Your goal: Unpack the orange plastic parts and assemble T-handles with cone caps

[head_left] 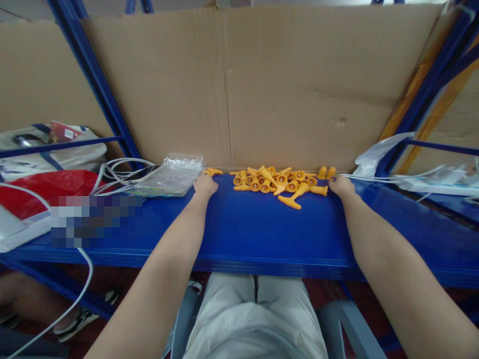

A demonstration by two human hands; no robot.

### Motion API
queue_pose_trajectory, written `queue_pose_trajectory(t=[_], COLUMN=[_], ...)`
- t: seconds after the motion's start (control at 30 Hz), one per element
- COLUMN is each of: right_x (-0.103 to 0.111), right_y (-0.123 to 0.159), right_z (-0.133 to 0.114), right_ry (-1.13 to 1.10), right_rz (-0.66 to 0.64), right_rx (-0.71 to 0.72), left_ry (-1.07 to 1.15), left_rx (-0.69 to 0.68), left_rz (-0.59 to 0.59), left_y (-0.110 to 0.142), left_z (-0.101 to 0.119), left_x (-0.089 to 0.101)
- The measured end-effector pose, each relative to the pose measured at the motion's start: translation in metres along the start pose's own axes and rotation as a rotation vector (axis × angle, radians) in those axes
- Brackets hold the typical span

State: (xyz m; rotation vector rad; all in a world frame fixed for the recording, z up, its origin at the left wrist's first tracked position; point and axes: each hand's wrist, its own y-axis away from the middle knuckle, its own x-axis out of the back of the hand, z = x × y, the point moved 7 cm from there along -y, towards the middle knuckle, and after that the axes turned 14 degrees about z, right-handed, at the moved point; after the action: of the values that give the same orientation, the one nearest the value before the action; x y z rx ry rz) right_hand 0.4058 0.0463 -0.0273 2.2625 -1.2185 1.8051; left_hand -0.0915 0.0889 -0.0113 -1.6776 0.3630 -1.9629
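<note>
A pile of small orange plastic parts (279, 182) lies at the back of the blue shelf (243, 229), against a cardboard wall. My left hand (205, 185) rests on the shelf to the left of the pile, fingers curled under, touching one orange part (212, 172) that lies apart from the rest. My right hand (341, 186) sits at the pile's right end, fingers curled, beside two orange parts (326, 173). From here only the backs of both hands show, so I cannot make out whether either holds anything.
A stack of clear plastic bags (170, 177) lies left of my left hand, with white cables (119, 172) behind it. A red bag (45, 187) is far left. White cables and a power strip (437, 184) lie right. Another person's foot (80, 316) is below left.
</note>
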Motion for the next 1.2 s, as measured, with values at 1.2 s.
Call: queue_pose_trajectory(t=[1.2], right_x=[0.027], right_y=[-0.003], right_z=[-0.072], right_ry=[-0.284], right_rz=[0.062], right_rx=[0.293], left_ry=[0.044], left_rx=[0.03], left_rz=[-0.099], left_y=[-0.003], left_z=[-0.004], left_x=[-0.018])
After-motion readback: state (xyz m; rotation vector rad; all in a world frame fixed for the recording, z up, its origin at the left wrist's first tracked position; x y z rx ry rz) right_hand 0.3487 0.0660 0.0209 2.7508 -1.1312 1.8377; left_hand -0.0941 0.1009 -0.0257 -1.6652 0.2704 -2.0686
